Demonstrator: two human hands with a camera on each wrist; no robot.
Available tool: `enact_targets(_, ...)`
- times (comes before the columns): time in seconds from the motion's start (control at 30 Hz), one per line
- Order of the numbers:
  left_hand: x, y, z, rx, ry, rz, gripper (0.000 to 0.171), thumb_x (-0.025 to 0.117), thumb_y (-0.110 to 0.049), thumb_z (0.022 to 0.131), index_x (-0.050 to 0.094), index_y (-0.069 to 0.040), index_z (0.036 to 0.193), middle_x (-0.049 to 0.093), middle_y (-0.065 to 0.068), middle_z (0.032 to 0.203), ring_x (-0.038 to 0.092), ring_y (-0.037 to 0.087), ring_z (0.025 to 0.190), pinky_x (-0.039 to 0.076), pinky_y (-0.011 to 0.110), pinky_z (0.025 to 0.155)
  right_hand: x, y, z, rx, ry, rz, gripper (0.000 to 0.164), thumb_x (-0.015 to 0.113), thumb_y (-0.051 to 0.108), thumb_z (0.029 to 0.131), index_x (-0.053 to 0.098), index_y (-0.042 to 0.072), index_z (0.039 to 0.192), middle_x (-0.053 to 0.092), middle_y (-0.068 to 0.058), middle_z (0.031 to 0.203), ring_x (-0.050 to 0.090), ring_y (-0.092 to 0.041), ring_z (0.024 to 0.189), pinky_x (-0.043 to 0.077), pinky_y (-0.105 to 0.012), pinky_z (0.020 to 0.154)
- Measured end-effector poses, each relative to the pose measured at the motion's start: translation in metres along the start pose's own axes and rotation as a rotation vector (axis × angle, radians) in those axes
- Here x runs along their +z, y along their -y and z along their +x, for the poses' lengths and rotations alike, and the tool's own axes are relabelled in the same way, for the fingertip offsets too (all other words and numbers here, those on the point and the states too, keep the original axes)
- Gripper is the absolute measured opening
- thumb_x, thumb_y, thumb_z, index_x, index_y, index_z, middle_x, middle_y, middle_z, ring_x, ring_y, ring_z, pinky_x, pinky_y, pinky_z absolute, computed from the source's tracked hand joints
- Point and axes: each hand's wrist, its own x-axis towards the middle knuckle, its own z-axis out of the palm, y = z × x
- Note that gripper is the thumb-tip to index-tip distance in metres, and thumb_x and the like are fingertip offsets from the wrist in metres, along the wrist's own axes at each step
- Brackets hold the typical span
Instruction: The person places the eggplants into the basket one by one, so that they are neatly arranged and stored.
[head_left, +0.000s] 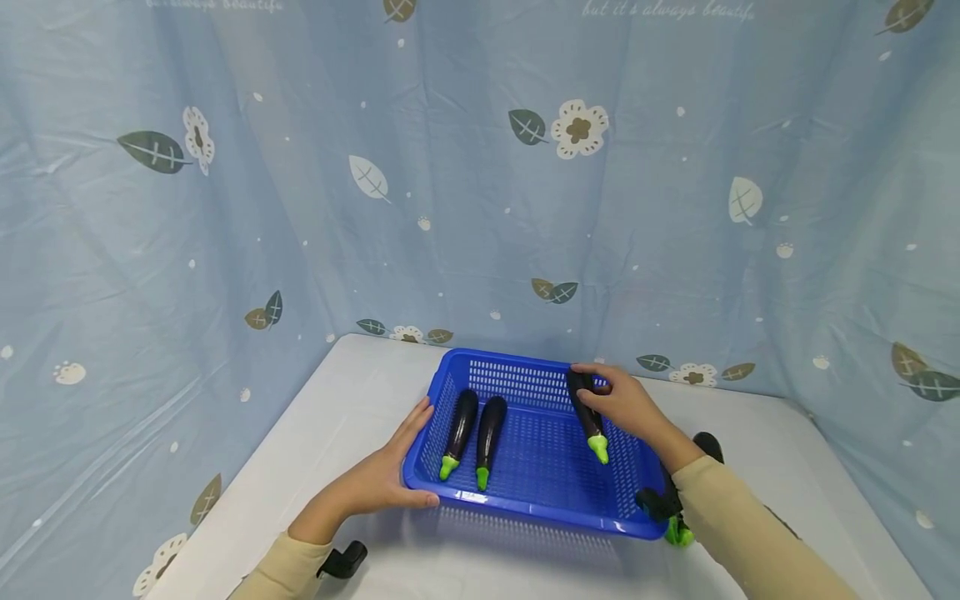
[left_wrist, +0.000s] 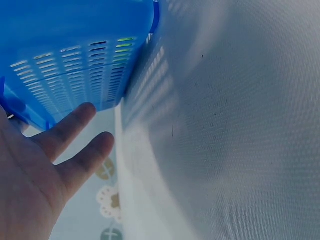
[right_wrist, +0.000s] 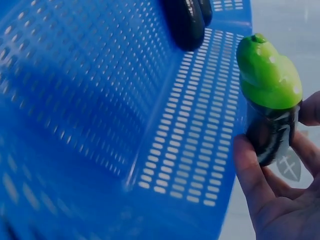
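Note:
A blue plastic basket (head_left: 517,510) with slotted walls sits in front of me. Two dark eggplants (head_left: 491,429) with green stem ends lie side by side at its left. My right hand (head_left: 630,407) grips a third eggplant (head_left: 583,408) near its dark end, over the basket's right back part. Its bright green cap (right_wrist: 272,75) faces the right wrist camera. At the left front corner, my left hand (head_left: 378,479) rests against the basket with fingers spread and mostly straight, the thumb by the front rim. The left wrist view shows its fingers (left_wrist: 90,155) beside the basket wall.
More eggplants (head_left: 707,444) lie on the white table (head_left: 360,392) right of the basket, partly hidden by my right sleeve (head_left: 750,525). A blue patterned curtain (head_left: 465,208) hangs behind the table and at both sides.

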Motion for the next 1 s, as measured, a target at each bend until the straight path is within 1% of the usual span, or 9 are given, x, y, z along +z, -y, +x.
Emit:
enact_targets(0.07,0.000,0.001,0.000,0.006,-0.001,-0.004,0.128,0.089,-0.046,0.075,0.003,-0.017,0.165,-0.006,0.006,0.172,0.015,0.041,0.152,0.034,0.066,0.109,0.005,0.001,0.003,0.018,0.019,0.009,0.045,0.065,0.023,0.100,0.059,0.012,0.143,0.053,-0.025,0.143,0.069,-0.034,0.108,0.057,-0.044,0.079)
enact_targets(0.17,0.000,0.001,0.000,0.011,0.000,-0.011,0.128,0.089,-0.045,0.075,0.003,-0.017,0.165,-0.006,0.006,0.171,0.014,0.041,0.152,0.034,0.066,0.109,0.014,0.003,0.007,0.039,0.042,0.037,0.045,0.066,0.021,0.099,0.060,0.013,0.142,0.057,-0.025,0.139,0.071,-0.031,0.102,0.057,-0.039,0.072)
enact_targets(0.23,0.000,0.001,-0.001,0.008,0.001,-0.016,0.128,0.089,-0.045,0.075,0.003,-0.017,0.165,-0.006,0.006,0.171,0.014,0.041,0.152,0.033,0.066,0.109,0.019,0.003,0.009,0.041,0.051,0.041,0.044,0.066,0.021,0.098,0.061,0.013,0.141,0.059,-0.024,0.137,0.071,-0.029,0.100,0.056,-0.038,0.071)
enact_targets(0.3,0.000,0.001,-0.001,0.005,-0.001,-0.014,0.128,0.088,-0.046,0.075,0.003,-0.017,0.165,-0.006,0.005,0.171,0.014,0.041,0.152,0.034,0.066,0.109,0.024,0.004,0.011,0.036,0.059,0.036,0.043,0.066,0.021,0.098,0.062,0.013,0.141,0.059,-0.024,0.137,0.070,-0.030,0.103,0.058,-0.040,0.075)
enact_targets(0.47,0.000,0.000,-0.001,-0.003,-0.005,-0.008,0.128,0.088,-0.046,0.074,0.002,-0.019,0.165,-0.006,0.005,0.172,0.015,0.042,0.152,0.034,0.066,0.108,0.036,0.004,0.016,0.017,0.070,0.006,0.042,0.068,0.021,0.097,0.064,0.013,0.138,0.059,-0.022,0.139,0.069,-0.031,0.105,0.058,-0.045,0.083)
enact_targets(0.7,0.000,0.001,0.000,-0.003,-0.001,-0.012,0.128,0.089,-0.046,0.074,0.002,-0.020,0.165,-0.006,0.005,0.172,0.014,0.041,0.153,0.034,0.066,0.109,0.051,0.006,0.025,0.011,0.096,0.038,0.040,0.070,0.018,0.095,0.067,0.012,0.135,0.061,-0.021,0.136,0.068,-0.027,0.099,0.058,-0.042,0.080)
enact_targets(0.83,0.000,0.001,0.000,-0.006,-0.002,-0.008,0.128,0.089,-0.046,0.074,0.003,-0.020,0.165,-0.006,0.003,0.172,0.013,0.041,0.153,0.034,0.066,0.109,0.056,0.008,0.029,0.015,0.116,0.040,0.041,0.070,0.017,0.095,0.067,0.012,0.135,0.059,-0.020,0.138,0.066,-0.029,0.102,0.056,-0.047,0.088)
enact_targets(1.0,-0.001,0.000,0.000,-0.005,0.003,-0.015,0.127,0.088,-0.046,0.074,0.003,-0.019,0.165,-0.006,0.003,0.172,0.014,0.041,0.153,0.034,0.066,0.109,0.063,0.011,0.032,0.037,0.159,0.010,0.041,0.071,0.019,0.096,0.066,0.015,0.136,0.058,-0.017,0.141,0.060,-0.035,0.119,0.049,-0.056,0.101)
